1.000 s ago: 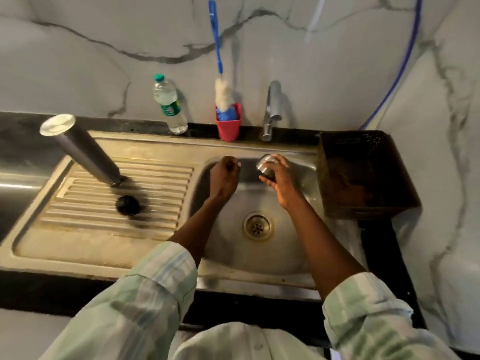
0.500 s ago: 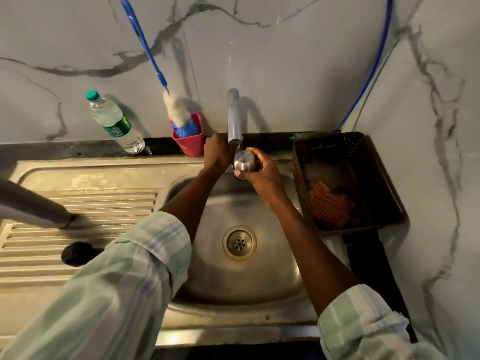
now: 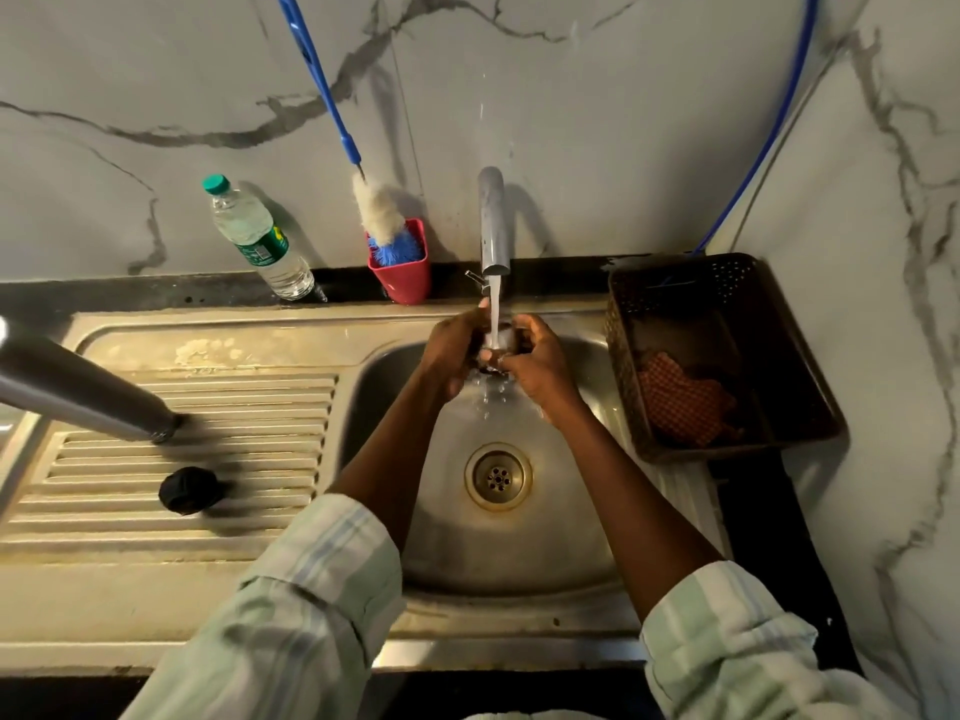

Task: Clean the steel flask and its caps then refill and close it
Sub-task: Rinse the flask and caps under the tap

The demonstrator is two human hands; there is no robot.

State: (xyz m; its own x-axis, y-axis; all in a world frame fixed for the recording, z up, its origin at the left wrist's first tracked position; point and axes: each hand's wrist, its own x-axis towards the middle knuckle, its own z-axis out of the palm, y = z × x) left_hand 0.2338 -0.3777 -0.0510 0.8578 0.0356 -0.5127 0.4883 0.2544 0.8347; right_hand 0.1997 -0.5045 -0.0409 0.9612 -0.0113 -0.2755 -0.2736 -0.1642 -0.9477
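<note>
Water runs from the steel tap [image 3: 492, 226] onto the steel cap [image 3: 498, 348], which sits between my two hands over the sink basin [image 3: 447, 537]. My left hand [image 3: 452, 350] curls round the cap's left side and my right hand [image 3: 535, 363] curls round its right side. Most of the cap is hidden by fingers and water. The tall steel flask [image 3: 78, 389] stands on the ribbed drainboard [image 3: 208, 459] at the left. A black inner cap [image 3: 189, 490] lies on the drainboard in front of the flask.
A plastic water bottle [image 3: 257, 239] and a red cup [image 3: 400, 270] holding a blue-handled bottle brush [image 3: 337, 122] stand against the marble wall. A brown basket [image 3: 727, 356] with an orange cloth [image 3: 680, 400] sits right of the basin. The drain [image 3: 497, 476] is below my hands.
The tap now runs. My left hand has come off the tap handle and joined my right hand round the steel cap under the stream.
</note>
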